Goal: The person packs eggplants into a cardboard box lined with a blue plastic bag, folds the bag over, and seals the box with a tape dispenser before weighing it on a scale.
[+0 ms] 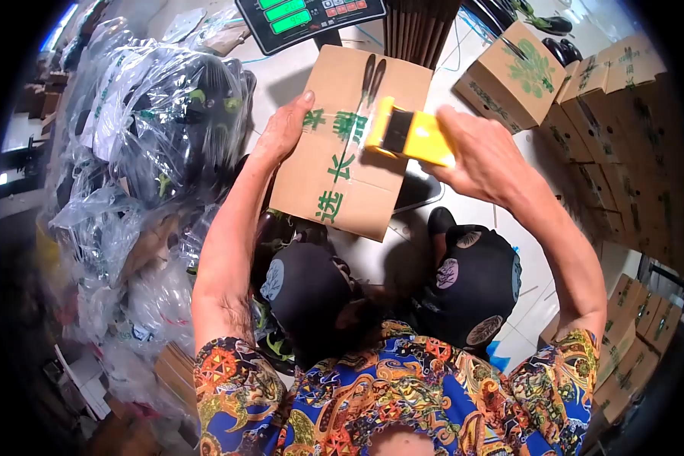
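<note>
The left hand (285,129) is at the left edge of a brown cardboard box (346,171) with green Chinese characters and a dark elongated print, its thumb lying along the edge of the upper face. Its other fingers are mostly hidden, so I cannot tell whether its grip is closed. The right hand (482,152) has its grip clamped on a yellow tape dispenser with a black band (414,137), the head of which is over the right part of the box's upper face; whether it touches the cardboard I cannot tell

The box is in front of the person, tilted in view, beyond the knees in dark patterned trousers (308,292). Beyond its far side is a black digital scale display with lit green readouts (304,23). To the left lie clear plastic bags (159,129) with dark purple eggplants inside. To the right, a cardboard box with a green leafy print (513,76) is near stacked brown cartons (615,152), with loose dark eggplants (555,26) behind it. White floor tiles (528,315) show between these things
</note>
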A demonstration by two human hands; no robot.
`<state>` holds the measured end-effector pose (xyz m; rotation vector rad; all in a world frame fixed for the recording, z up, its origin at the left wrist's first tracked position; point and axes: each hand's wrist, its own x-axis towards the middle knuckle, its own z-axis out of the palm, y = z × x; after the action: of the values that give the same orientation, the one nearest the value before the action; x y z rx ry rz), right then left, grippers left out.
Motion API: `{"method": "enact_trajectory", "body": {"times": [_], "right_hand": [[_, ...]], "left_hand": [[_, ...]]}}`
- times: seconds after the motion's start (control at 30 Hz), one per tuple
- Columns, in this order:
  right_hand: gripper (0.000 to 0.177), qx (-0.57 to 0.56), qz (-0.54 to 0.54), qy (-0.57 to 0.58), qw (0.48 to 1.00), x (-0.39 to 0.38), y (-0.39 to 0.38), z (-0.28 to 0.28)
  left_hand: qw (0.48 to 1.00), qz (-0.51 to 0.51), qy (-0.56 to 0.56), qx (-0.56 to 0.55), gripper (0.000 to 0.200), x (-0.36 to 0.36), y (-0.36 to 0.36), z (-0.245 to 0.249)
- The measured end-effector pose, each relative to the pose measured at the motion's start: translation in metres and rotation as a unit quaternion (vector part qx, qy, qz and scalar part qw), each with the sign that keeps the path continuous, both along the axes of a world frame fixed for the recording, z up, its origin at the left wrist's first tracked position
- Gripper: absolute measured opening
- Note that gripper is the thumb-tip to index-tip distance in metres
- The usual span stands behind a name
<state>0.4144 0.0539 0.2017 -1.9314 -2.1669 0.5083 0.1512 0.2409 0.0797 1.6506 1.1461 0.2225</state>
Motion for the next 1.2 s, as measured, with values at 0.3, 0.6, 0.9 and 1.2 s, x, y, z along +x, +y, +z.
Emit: {"method": "enact_trajectory", "body": {"times": [0.3,0.6,0.9,1.2], "right_hand": [[0.042,0.053,-0.093,0.148,0.983,0.053,-0.076,-0.117],[0.046,-0.048,-0.176,0.086,0.979,0.098,-0.168,-0.192],[0.03,-0.167,-0.154,-0.013,0.974,0.034,-0.053,-0.187],[0.038,-0.283,-0.102,-0.129,0.945,0.036,-0.008,-0.177]], "left_hand": [[0.998,0.031,-0.035,-0.045,0.066,0.003,-0.005,0.012],[0.999,0.032,0.007,-0.035,0.065,-0.001,0.0,0.01],[0.992,0.1,-0.027,-0.074,0.062,0.017,-0.022,0.032],[0.973,0.03,-0.197,-0.116,0.062,0.026,-0.028,0.021]]}}
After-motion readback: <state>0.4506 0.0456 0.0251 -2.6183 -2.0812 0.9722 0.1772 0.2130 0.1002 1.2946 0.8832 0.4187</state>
